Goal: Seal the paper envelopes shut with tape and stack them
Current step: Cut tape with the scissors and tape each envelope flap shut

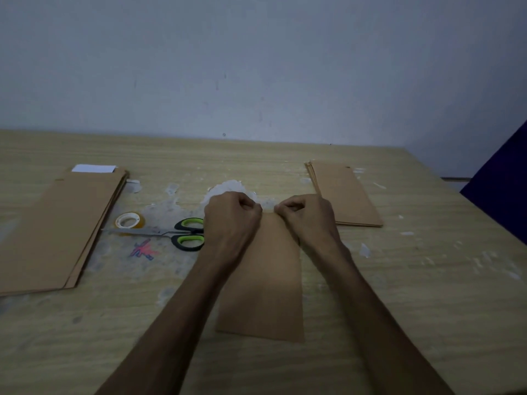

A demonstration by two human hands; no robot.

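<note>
While my left hand (231, 215) and right hand (306, 213) pinch the far edge of the envelope (265, 280) just right of the scissors (171, 232), uneven pressing may crease its flap crooked.

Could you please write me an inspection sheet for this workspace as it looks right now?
Surface: wooden table, patchy white residue.
Job's things: envelope flat in the middle; tall envelope stack on the left; smaller stack on the right; tape roll.
Clutter: scissors; red-blue scribble.
Hands: left hand and right hand curled, pinching the envelope's far edge.
Cables: nothing seen.
Surroundings: bare wall; dark blue object at right.
</note>
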